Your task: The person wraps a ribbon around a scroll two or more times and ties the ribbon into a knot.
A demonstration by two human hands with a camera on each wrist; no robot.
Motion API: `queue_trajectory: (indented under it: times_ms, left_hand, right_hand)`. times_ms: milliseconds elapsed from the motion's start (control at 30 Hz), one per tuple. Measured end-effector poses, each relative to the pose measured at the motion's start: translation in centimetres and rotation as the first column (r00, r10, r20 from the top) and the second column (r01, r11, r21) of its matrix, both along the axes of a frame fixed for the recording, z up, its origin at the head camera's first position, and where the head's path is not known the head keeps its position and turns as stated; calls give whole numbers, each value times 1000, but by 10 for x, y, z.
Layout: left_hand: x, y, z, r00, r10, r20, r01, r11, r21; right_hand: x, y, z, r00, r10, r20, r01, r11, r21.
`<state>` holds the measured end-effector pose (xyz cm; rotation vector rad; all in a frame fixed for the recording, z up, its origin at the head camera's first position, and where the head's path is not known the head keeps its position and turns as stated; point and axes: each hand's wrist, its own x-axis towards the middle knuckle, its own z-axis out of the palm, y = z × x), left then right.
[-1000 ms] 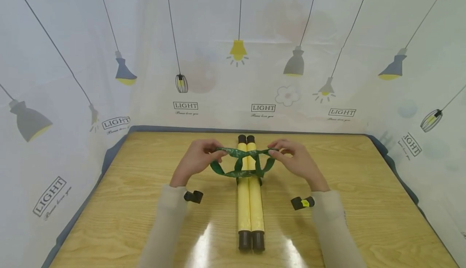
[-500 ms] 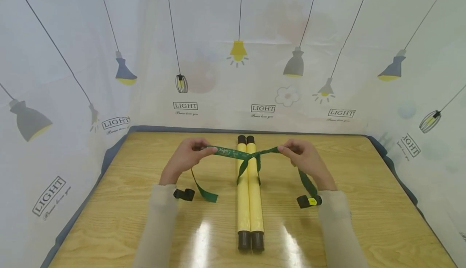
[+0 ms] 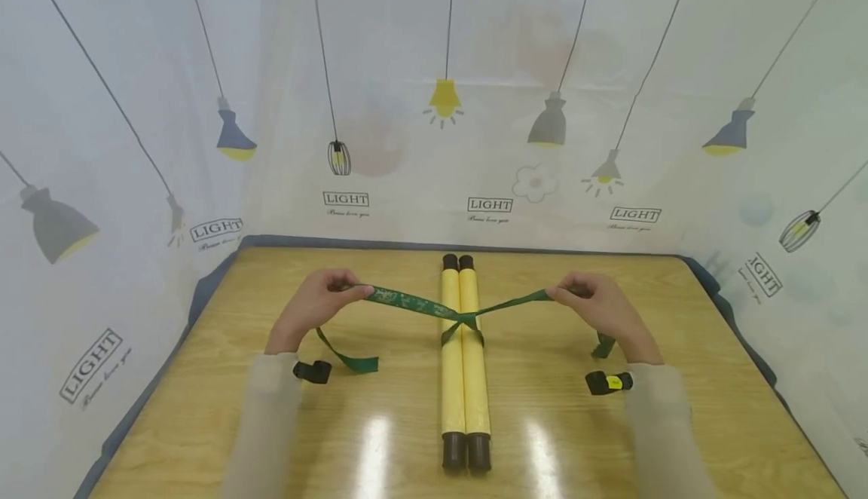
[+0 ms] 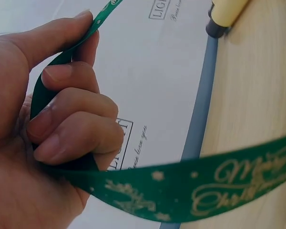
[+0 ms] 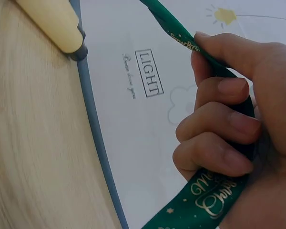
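Two pale yellow rods (image 3: 453,386) with dark brown end caps lie side by side on the table. Round them, near mid-length, runs a green ribbon (image 3: 410,302) printed with gold "Merry Christmas" lettering, crossed in a knot on top. My left hand (image 3: 317,304) pinches one end of the ribbon between thumb and forefinger, and the other fingers curl over it in the left wrist view. On the other side my right hand (image 3: 603,310) grips the second end the same way. Both ribbon lengths are stretched outward, and a loose tail hangs below each hand.
The rods rest on a wooden table (image 3: 542,378) with a blue-grey edging. White sheets (image 3: 400,24) printed with lamps and "LIGHT" labels stand behind and at both sides. A black camera mount (image 3: 312,371) is on the left wrist, another (image 3: 608,383) on the right.
My hands have moved apart, left and right. The ribbon's wide loops have drawn out into two straight lengths, and the crossing has tightened down onto the rods. Loose tails now hang free.
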<state>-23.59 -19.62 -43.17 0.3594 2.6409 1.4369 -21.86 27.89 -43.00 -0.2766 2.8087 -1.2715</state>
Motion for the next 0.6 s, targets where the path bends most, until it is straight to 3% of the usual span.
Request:
queue_trajectory:
  times_ms: [433, 600]
  left_hand:
    - [2, -42, -10, 1000, 18, -10, -20, 989, -149]
    - [4, -52, -19, 1000, 25, 1, -24, 983, -183]
  right_hand:
    - [2, 28, -16, 996, -23, 90, 15, 996, 83]
    - [0, 34, -26, 990, -42, 134, 28, 995, 99]
